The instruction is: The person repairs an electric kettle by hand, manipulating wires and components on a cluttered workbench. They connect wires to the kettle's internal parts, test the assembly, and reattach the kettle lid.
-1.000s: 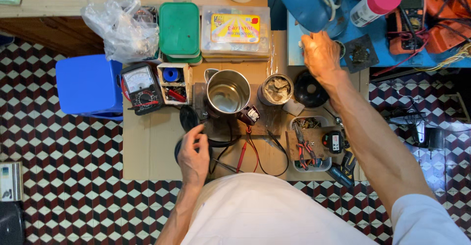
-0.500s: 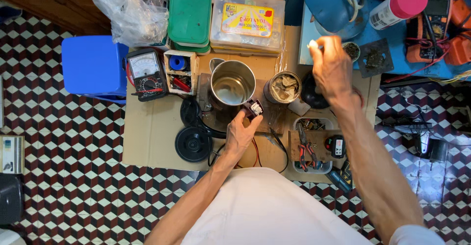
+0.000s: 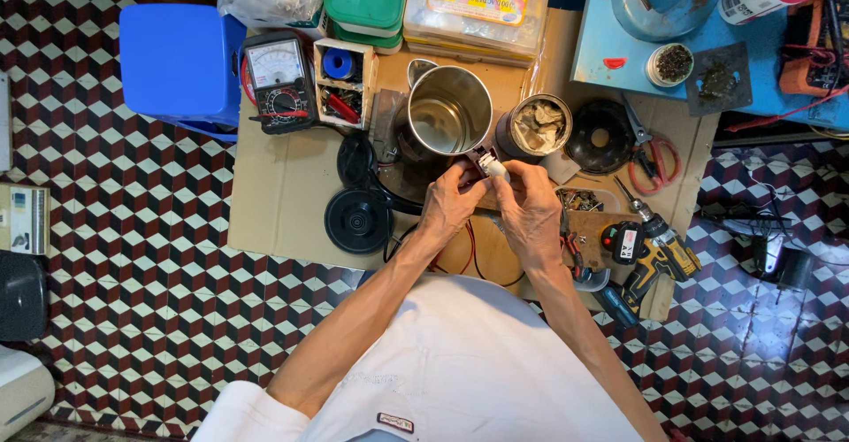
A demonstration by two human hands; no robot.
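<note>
**Two hands meeting over one small part at the kettle base**

Both hands work at the middle of the brown cardboard sheet (image 3: 283, 194). The left hand (image 3: 449, 203) and right hand (image 3: 529, 210) are drawn together, fingertips pinching a small white and dark connector piece (image 3: 492, 166) just below the open stainless steel kettle body (image 3: 448, 110). Red and black wires (image 3: 467, 252) trail back from under the hands toward the person.

Close around: a round tin stuffed with rags (image 3: 541, 126) just right of the kettle body, a black round kettle base (image 3: 357, 221) to the left, an analogue multimeter with a white dial (image 3: 279, 77) further left, and red-handled scissors (image 3: 653, 154) to the right. A yellow and black cordless drill (image 3: 653, 247) lies beside the right forearm. A blue plastic stool (image 3: 179, 66) stands off the cardboard's left edge.
</note>
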